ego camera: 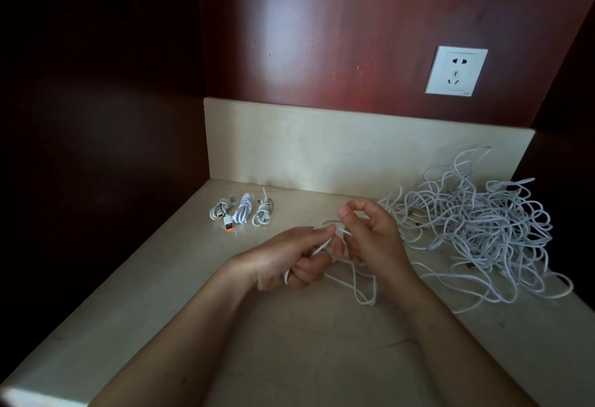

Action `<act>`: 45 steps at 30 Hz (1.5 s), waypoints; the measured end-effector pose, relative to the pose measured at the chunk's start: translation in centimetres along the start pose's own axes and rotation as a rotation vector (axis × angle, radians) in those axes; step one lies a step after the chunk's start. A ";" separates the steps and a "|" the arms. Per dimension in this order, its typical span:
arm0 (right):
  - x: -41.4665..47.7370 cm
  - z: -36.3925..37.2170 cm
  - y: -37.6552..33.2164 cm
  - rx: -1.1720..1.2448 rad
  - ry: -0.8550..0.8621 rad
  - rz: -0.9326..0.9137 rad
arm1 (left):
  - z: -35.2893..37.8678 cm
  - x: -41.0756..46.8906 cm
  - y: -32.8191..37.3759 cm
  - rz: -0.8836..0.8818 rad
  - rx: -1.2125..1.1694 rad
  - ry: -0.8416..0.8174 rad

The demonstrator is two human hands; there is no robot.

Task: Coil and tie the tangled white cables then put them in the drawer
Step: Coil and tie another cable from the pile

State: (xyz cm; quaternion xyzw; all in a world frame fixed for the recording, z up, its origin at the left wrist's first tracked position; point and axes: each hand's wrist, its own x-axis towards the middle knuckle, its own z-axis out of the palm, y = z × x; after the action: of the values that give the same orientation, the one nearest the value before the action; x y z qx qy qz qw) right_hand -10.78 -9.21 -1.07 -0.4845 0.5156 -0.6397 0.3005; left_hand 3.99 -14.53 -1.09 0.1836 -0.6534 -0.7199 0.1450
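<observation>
Counter (289,358): pale stone, nearest to you; the loops may rest on it while you wind.
Left hand (289,258): near centre, fingers curled round the white cable (365,294). Make it the anchor and grip firmly.
Cable: its loops hang from your hands down to the counter. Make every loop the same size.
Right hand (373,239): just right of the left one, fingers bent, pinching the strand. Feed with it and do not twist.
Tangled pile (483,233): far right. Draw slowly, otherwise a knot may tighten.
Tied coils (241,212): three, far left by the back edge.
Drawer: not in view.
</observation>
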 end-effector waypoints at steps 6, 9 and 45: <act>0.0 0.0 0.3 -0.033 -0.065 -0.036 | -1.1 1.0 -0.5 0.181 0.176 0.453; -0.2 0.5 0.9 -0.078 -0.128 -0.088 | -1.7 1.4 -0.9 0.256 0.236 0.597; -1.8 0.9 0.3 -0.626 -0.325 -0.463 | -2.3 1.8 -0.1 0.037 -0.285 0.715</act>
State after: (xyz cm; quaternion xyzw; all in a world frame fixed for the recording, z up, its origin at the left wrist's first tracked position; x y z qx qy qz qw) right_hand -9.36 -8.06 -1.95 -0.7501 0.5084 -0.4180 0.0644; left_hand 3.44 -17.42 -1.49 0.3894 -0.4580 -0.6914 0.4008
